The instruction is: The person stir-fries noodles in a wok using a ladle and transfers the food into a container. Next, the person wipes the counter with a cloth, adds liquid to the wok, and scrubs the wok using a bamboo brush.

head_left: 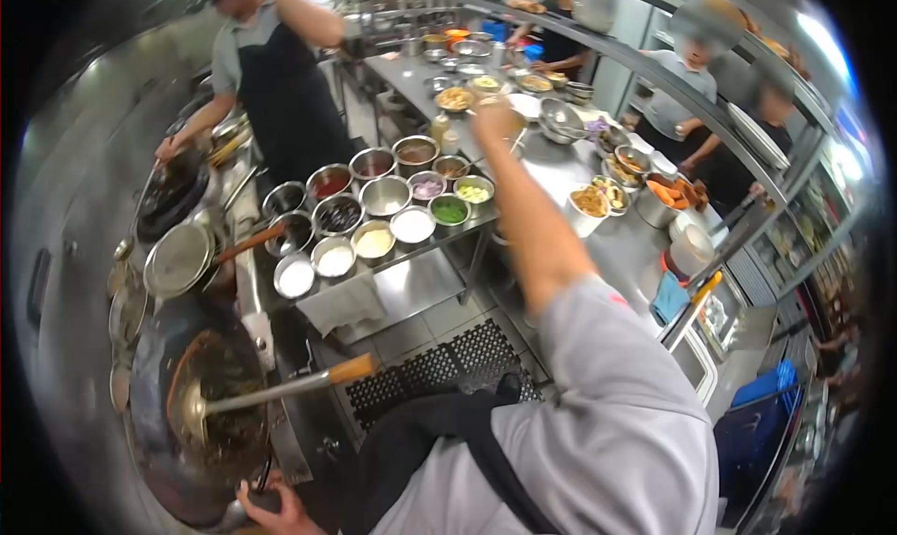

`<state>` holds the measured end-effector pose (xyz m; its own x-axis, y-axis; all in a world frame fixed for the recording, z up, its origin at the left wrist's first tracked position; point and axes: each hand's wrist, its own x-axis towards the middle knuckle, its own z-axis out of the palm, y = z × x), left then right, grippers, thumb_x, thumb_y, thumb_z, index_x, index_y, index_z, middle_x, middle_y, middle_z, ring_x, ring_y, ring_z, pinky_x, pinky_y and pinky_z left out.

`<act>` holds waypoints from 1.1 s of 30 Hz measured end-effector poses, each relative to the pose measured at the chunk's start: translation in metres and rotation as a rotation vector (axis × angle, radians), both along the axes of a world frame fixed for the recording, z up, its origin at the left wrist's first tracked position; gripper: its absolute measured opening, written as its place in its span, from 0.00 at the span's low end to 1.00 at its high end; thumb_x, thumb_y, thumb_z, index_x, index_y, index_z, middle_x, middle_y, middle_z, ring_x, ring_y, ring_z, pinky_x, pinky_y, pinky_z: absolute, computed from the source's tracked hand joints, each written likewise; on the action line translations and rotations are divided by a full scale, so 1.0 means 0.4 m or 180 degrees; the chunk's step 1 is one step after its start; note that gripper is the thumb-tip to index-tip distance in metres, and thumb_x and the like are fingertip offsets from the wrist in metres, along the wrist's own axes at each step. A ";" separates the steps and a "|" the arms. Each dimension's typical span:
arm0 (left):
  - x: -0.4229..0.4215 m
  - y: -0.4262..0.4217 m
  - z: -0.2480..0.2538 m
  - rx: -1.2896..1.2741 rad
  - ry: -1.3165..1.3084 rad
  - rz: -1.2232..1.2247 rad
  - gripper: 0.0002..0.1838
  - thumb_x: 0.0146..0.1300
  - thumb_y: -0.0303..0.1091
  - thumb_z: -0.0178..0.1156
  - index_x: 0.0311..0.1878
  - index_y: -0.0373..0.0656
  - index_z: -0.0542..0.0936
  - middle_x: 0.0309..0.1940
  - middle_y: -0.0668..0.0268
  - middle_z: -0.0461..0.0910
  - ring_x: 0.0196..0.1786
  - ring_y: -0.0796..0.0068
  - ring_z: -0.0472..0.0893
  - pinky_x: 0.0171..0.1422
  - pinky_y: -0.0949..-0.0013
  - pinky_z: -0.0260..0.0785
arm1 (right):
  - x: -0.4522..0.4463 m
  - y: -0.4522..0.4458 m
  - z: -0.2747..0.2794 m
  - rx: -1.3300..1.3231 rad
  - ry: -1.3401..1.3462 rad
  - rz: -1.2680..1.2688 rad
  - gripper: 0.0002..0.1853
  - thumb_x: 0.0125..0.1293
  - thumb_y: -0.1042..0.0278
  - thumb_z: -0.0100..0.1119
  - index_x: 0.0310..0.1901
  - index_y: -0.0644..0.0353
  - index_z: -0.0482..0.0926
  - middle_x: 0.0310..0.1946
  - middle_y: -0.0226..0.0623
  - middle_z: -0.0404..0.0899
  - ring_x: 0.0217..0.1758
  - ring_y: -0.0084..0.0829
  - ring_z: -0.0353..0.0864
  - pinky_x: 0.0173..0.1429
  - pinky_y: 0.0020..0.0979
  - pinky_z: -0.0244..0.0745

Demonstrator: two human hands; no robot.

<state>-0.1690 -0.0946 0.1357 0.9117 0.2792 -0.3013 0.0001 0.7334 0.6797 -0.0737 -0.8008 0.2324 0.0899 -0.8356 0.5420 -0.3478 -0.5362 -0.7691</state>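
Note:
At the lower left, my left hand [277, 509] is closed on the handle of a dark wok [154, 423]. Dark brown residue or sauce coats the inside of the wok. A ladle [280, 394] with a wooden handle end rests across it, its bowl inside and its handle pointing right. My right arm stretches far forward over the steel counter, and my right hand [495, 122] is beside a white plate [525, 106] and a bowl of yellowish food [455, 99]. The fingers of that hand are blurred and partly hidden, so what they touch is unclear.
Steel pots of sauces, powders and chopped vegetables, including a green one [450, 210], stand on a steel stand [411, 287]. A strainer [177, 259] lies beyond my wok. A co-worker in a dark apron [290, 105] stands ahead left; several people stand behind the right-hand counter [612, 255].

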 end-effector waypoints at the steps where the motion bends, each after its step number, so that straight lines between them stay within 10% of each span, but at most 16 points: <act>1: 0.000 0.032 0.011 -0.0197 0.0237 -0.0211 0.09 0.63 0.36 0.60 0.34 0.41 0.75 0.30 0.63 0.73 0.34 0.73 0.70 0.32 0.70 0.67 | 0.100 0.024 -0.005 -0.0209 0.0476 -0.0053 0.47 0.61 0.28 0.46 0.65 0.67 0.65 0.62 0.58 0.68 0.66 0.52 0.67 0.65 0.47 0.63; 2: 0.003 0.070 0.013 -0.0375 0.0472 -0.0387 0.13 0.64 0.42 0.59 0.30 0.44 0.76 0.30 0.64 0.74 0.32 0.71 0.69 0.32 0.69 0.67 | 0.131 0.137 0.051 0.0517 0.0476 0.0131 0.56 0.57 0.24 0.48 0.72 0.68 0.51 0.72 0.59 0.52 0.76 0.54 0.48 0.75 0.47 0.49; 3: 0.005 0.093 -0.071 0.1783 -0.0309 0.0183 0.09 0.64 0.37 0.60 0.34 0.43 0.74 0.34 0.60 0.72 0.32 0.70 0.68 0.31 0.67 0.63 | 0.175 0.164 0.051 0.0621 0.0477 0.0163 0.54 0.59 0.26 0.48 0.72 0.66 0.51 0.72 0.58 0.51 0.76 0.53 0.48 0.75 0.45 0.50; 6: 0.056 0.193 -0.142 0.1712 -0.0790 -0.0225 0.08 0.62 0.33 0.59 0.40 0.43 0.71 0.37 0.57 0.70 0.32 0.68 0.67 0.31 0.66 0.63 | 0.200 0.230 -0.009 0.0308 -0.0165 0.0550 0.47 0.64 0.34 0.49 0.73 0.63 0.52 0.71 0.60 0.53 0.76 0.52 0.50 0.74 0.41 0.53; 7: 0.057 0.109 0.015 -0.0565 0.0538 0.0094 0.10 0.61 0.30 0.57 0.42 0.43 0.68 0.35 0.58 0.68 0.32 0.68 0.68 0.32 0.65 0.64 | 0.156 0.272 -0.047 0.0017 -0.0391 0.0815 0.42 0.65 0.39 0.51 0.71 0.62 0.56 0.68 0.59 0.58 0.73 0.51 0.56 0.71 0.40 0.57; 11: 0.153 0.181 -0.037 -0.2073 0.0712 0.0040 0.07 0.61 0.30 0.55 0.31 0.46 0.66 0.30 0.63 0.63 0.31 0.67 0.68 0.32 0.66 0.66 | -0.156 0.519 -0.107 0.1390 -0.0522 0.2976 0.16 0.70 0.59 0.55 0.49 0.65 0.77 0.37 0.34 0.82 0.41 0.22 0.80 0.45 0.27 0.76; 14: 0.201 0.161 -0.035 -0.2604 0.0483 -0.0111 0.08 0.61 0.30 0.55 0.31 0.47 0.66 0.31 0.62 0.64 0.30 0.68 0.67 0.33 0.67 0.67 | -0.366 0.667 0.070 0.1282 -0.0838 0.4373 0.13 0.71 0.64 0.54 0.49 0.65 0.78 0.38 0.38 0.82 0.40 0.28 0.82 0.45 0.29 0.77; 17: 0.272 0.124 -0.028 -0.1876 0.0472 0.0612 0.07 0.61 0.28 0.55 0.30 0.46 0.66 0.31 0.62 0.65 0.31 0.67 0.66 0.32 0.65 0.66 | -0.447 0.722 0.280 -0.2080 -0.0986 0.4728 0.11 0.70 0.66 0.55 0.43 0.67 0.79 0.36 0.41 0.83 0.34 0.37 0.83 0.35 0.34 0.78; 23: 0.274 0.039 0.033 -0.2458 -0.0020 0.0527 0.06 0.61 0.24 0.55 0.31 0.43 0.68 0.33 0.62 0.67 0.33 0.67 0.68 0.34 0.66 0.64 | -0.495 0.770 0.342 -0.2207 -0.2025 0.4663 0.09 0.65 0.68 0.57 0.38 0.66 0.81 0.33 0.46 0.77 0.27 0.40 0.77 0.27 0.36 0.74; 33: 0.680 0.383 -0.419 -0.2557 -0.0231 -0.0314 0.10 0.51 0.22 0.54 0.38 0.38 0.68 0.34 0.61 0.67 0.39 0.67 0.71 0.41 0.67 0.65 | -0.531 0.723 0.329 -0.1891 -0.1905 0.4490 0.09 0.65 0.70 0.56 0.37 0.67 0.81 0.33 0.46 0.77 0.27 0.41 0.77 0.26 0.36 0.74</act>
